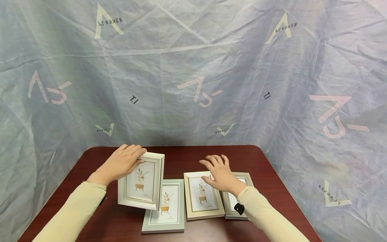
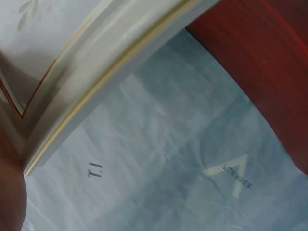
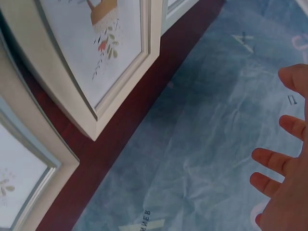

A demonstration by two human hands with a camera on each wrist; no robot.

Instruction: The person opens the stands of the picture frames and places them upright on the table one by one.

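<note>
My left hand [image 1: 125, 163] grips the top left of a white picture frame [image 1: 122, 198], held upright above the table. In the left wrist view this frame's moulding [image 2: 91, 72] crosses the upper left. Behind and partly under it lies a pale green picture frame [image 1: 169, 220]. My right hand [image 1: 222, 176] hovers with spread fingers over a cream picture frame [image 1: 205, 201] and holds nothing. A greyish-beige picture frame [image 1: 232, 201] lies at the right, partly hidden by that hand and wrist. The right wrist view shows the right hand [image 3: 288, 178] apart from the frames.
Everything rests on a dark red wooden table [image 1: 169, 161] with rounded far corners. A wrinkled grey-blue cloth [image 1: 163, 84] with printed letters hangs around its back and sides. A black band [image 1: 239, 208] sits on the right wrist.
</note>
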